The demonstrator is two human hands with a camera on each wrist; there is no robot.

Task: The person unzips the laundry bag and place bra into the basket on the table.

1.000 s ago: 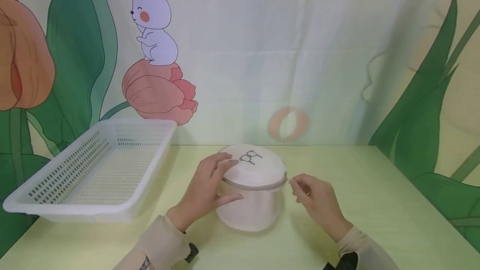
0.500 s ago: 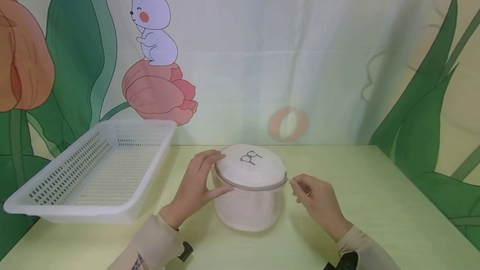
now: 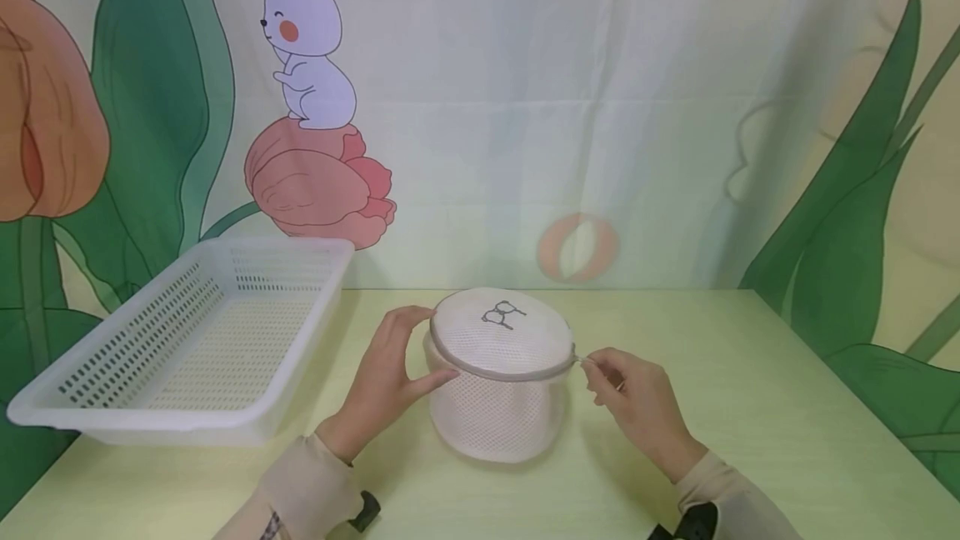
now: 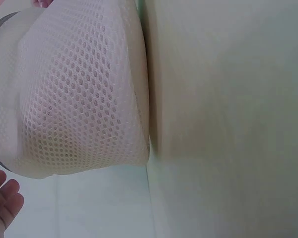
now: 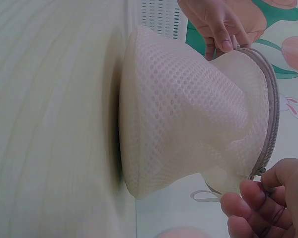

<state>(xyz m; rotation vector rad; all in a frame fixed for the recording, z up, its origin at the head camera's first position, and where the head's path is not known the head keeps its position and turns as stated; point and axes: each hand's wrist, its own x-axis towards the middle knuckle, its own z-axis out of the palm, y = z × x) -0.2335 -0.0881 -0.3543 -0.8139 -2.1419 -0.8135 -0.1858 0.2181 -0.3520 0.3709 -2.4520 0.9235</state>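
A round white mesh laundry bag stands upright on the table, its lid bearing a small dark line drawing. A grey-brown zip runs round the lid's edge. At the bag's right side my right hand pinches the zip pull, close to the slider. My left hand is at the left of the rim, thumb and fingers spread wide, fingertips right at the lid's edge. In the left wrist view, its fingers look loosely extended beside the mesh. What the bag contains is hidden.
A white perforated plastic basket stands on the table to the left. A pale loop hangs from the bag's far side. Behind the yellow-green table hangs a printed cloth with a rabbit and tulips.
My left hand has drawn back leftward from over the lid to the rim's left edge. My right hand stays at the zip pull, and the bag has barely moved.
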